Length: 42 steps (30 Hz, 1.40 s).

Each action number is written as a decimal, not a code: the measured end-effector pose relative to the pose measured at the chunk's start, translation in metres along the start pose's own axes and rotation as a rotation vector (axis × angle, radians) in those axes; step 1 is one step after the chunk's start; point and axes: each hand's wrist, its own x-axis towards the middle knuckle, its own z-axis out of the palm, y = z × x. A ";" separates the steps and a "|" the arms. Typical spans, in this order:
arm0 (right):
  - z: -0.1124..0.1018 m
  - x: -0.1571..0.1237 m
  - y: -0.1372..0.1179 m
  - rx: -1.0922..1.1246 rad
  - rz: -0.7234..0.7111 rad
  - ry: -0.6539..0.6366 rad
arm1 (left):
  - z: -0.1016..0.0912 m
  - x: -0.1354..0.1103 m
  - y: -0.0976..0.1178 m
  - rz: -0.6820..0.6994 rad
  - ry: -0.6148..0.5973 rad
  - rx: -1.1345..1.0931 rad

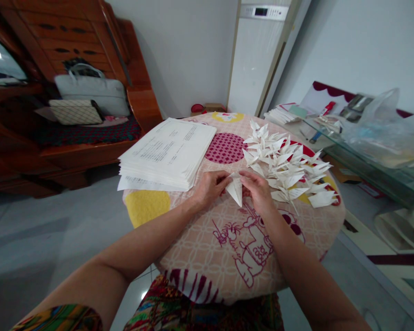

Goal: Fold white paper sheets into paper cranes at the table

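Between my two hands is a small folded white paper (236,191), tapering to a point toward me, just above the patterned tablecloth (200,239). My left hand (211,187) pinches its upper left edge between thumb and fingers. On the other side my right hand (257,189) grips the upper right edge, fingers bent. Right of my hands lie many folded paper cranes (279,161), crowded together with wings pointing all ways. Close to my left hand rests a thick stack of printed paper sheets (167,154), its lowest sheet sticking out at the front.
A glass-topped cabinet (376,156) at the right bears plastic bags (382,128) and papers (284,113). At the left stands a carved wooden bench (138,92) with a pale handbag (93,92) and a quilted purse (75,112). A tall white appliance (257,59) is behind the table.
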 end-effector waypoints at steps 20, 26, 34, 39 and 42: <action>-0.004 0.000 0.007 -0.151 -0.128 -0.125 | -0.003 0.009 -0.008 -0.211 0.000 -0.432; -0.003 -0.001 0.008 -0.209 -0.162 -0.111 | -0.001 0.007 -0.015 -0.138 0.018 -0.277; -0.002 -0.002 0.005 -0.323 -0.238 -0.067 | 0.000 0.004 -0.012 -0.091 0.061 -0.127; -0.001 -0.003 0.007 -0.352 -0.265 -0.066 | 0.000 0.003 -0.007 -0.087 0.072 -0.126; 0.000 -0.002 0.007 -0.349 -0.273 -0.073 | 0.000 0.004 -0.007 -0.091 0.071 -0.140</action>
